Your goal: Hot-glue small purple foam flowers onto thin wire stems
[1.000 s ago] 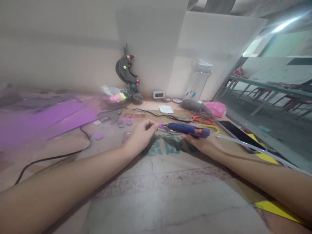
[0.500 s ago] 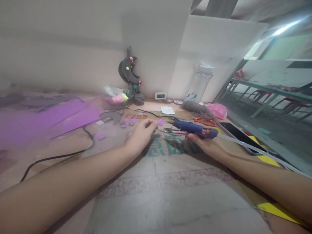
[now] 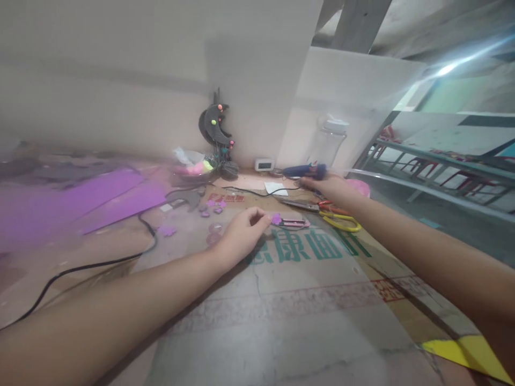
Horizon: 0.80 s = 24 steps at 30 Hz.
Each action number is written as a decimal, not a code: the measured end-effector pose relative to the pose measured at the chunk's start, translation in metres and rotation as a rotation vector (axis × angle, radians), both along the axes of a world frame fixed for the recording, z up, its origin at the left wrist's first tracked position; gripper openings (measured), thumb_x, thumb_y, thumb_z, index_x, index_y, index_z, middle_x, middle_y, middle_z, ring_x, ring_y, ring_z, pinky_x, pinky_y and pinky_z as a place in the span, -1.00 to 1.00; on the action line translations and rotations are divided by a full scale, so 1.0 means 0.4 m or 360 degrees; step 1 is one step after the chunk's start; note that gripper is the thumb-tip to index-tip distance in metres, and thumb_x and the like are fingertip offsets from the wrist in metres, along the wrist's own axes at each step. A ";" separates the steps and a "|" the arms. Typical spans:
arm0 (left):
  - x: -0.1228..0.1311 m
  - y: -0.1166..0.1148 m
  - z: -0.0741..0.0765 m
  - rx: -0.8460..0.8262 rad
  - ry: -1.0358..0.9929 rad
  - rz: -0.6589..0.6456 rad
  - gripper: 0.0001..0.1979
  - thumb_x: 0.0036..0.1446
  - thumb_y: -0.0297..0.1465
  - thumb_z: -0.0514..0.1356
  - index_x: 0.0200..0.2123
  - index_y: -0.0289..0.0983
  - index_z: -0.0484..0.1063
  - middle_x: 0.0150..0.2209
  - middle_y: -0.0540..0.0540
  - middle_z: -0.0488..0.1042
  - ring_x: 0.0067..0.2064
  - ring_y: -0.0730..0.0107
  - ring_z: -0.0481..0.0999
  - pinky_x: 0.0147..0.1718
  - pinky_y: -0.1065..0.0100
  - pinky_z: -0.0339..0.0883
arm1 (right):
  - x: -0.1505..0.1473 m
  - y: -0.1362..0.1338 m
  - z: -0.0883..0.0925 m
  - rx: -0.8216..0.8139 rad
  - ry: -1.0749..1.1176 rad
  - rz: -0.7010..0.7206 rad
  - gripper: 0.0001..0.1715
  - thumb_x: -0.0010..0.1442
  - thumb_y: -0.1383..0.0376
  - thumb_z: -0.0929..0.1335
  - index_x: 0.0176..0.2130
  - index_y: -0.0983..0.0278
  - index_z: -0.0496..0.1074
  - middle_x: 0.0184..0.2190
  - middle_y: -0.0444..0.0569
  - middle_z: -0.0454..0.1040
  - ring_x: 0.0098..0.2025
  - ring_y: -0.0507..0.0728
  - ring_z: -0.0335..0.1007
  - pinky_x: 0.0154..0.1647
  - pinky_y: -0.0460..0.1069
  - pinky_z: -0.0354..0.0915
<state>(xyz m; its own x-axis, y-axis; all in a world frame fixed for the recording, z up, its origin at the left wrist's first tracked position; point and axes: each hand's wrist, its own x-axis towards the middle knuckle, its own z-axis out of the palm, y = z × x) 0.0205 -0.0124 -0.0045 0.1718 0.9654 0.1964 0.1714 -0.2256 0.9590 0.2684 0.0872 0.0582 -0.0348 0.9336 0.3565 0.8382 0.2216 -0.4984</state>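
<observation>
Between thumb and fingertips, my left hand pinches a small purple flower cutout above the cardboard. Farther back on the right, my right hand is wrapped round a blue hot glue gun, its nozzle pointing left and a clear glue stick trailing from its rear. Just beyond the flower lies a pink-handled craft knife. Scissors with yellow handles rest below my right forearm, beside a red-handled tool. Several more purple cutouts lie left of my left hand.
Purple sheets cover the left side, with a black cable crossing there. At the back stand a dark moon-shaped ornament, a bowl of colourful pieces, a small white digital display and a clear bottle. Yellow sheet lies front right.
My right hand has carried the glue gun back and left, away from the flower, uncovering the scissors. My left hand still pinches the flower; the view has shifted slightly.
</observation>
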 end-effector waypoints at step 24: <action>-0.019 0.062 -0.039 0.0079 -0.0382 0.0250 -0.73 0.11 -0.18 0.18 -0.46 -0.27 0.36 -0.50 0.07 0.34 -0.45 0.50 0.29 -0.43 0.45 0.14 | -0.028 -0.037 -0.077 0.0482 -0.1138 0.0292 -0.55 0.28 0.15 0.30 -0.03 0.47 0.45 -0.07 0.33 0.47 0.07 0.38 0.30 0.13 0.20 0.13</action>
<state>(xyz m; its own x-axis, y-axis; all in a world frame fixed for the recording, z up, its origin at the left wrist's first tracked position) 0.0130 0.0125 -0.0202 -0.0363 0.9647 0.2609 -0.0228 -0.2618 0.9648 0.2573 0.0725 0.0273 -0.4949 0.7569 0.4268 0.8689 0.4269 0.2504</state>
